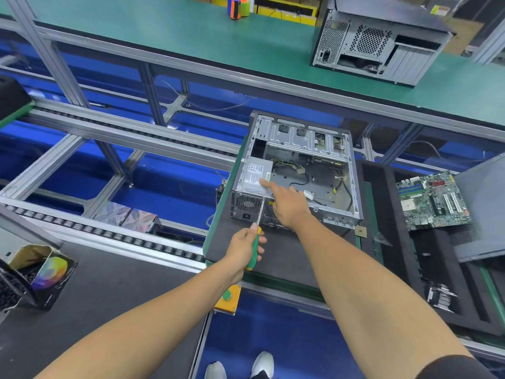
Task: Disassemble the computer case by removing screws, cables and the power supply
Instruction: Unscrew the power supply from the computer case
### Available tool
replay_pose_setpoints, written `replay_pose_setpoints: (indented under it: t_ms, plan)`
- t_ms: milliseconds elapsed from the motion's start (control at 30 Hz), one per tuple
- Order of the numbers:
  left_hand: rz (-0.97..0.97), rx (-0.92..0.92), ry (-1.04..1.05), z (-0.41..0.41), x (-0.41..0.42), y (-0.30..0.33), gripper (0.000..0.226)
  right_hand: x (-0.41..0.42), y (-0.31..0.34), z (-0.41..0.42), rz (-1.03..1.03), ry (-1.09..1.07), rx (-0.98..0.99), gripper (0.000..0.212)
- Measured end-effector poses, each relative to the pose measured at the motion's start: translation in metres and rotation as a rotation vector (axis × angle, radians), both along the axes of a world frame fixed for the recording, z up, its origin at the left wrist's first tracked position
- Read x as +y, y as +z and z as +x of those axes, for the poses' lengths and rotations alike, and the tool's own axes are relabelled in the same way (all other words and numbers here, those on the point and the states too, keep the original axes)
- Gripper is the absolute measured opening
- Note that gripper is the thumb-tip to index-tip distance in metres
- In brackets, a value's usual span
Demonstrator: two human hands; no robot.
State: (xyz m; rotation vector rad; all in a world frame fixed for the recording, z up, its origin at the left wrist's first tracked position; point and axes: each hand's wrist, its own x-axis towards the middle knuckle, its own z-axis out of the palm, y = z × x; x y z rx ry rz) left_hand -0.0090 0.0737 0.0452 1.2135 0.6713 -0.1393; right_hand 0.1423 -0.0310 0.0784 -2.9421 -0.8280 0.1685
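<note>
The open computer case [296, 173] lies on a dark pad. The left hand [244, 246] grips a green-handled screwdriver [257, 233], tip at the case's rear panel. The right hand [288, 205] rests on the power supply [257, 175], forefinger extended, other fingers curled.

Your open computer case [297, 170] is sitting on a dark foam pallet [284, 250] over the conveyor rails [114, 239]. The motherboard [433, 199] is lying on the neighbouring black tray [437, 269]. Another case [379, 42] is standing on the green bench [191, 42] beyond.
</note>
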Motion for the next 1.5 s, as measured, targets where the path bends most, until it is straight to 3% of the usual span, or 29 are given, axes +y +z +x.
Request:
replay_pose_setpoints:
  t_ms: [233, 400, 600, 933, 1067, 1233, 1367, 1500]
  plan:
    - [0.164, 0.007, 0.034, 0.000, 0.003, -0.001, 0.044, 0.001, 0.000, -0.001, 0.007, -0.002, 0.006, 0.078]
    - [0.098, -0.006, 0.099, 0.000, 0.006, 0.000, 0.039, 0.000, 0.001, -0.001, 0.009, -0.006, 0.007, 0.077]
    - [-0.037, 0.031, 0.009, -0.005, 0.006, 0.008, 0.044, 0.000, 0.002, -0.001, 0.007, -0.002, 0.010, 0.076]
    - [0.073, 0.035, -0.001, -0.004, 0.004, 0.006, 0.043, -0.001, 0.002, -0.003, 0.033, 0.002, 0.010, 0.072]
    - [0.042, 0.001, 0.089, -0.006, 0.005, 0.006, 0.038, -0.001, 0.002, -0.003, 0.034, 0.003, 0.007, 0.072]
    - [0.006, -0.011, 0.023, -0.011, 0.001, 0.011, 0.039, -0.001, 0.001, -0.002, 0.028, 0.002, 0.010, 0.071]
    - [-0.083, 0.080, 0.017, -0.008, -0.006, 0.014, 0.049, -0.001, 0.002, -0.003, 0.025, 0.004, 0.010, 0.071]
    - [-0.020, 0.085, 0.024, -0.004, -0.001, 0.010, 0.047, -0.002, 0.002, -0.002, 0.018, 0.008, 0.010, 0.071]
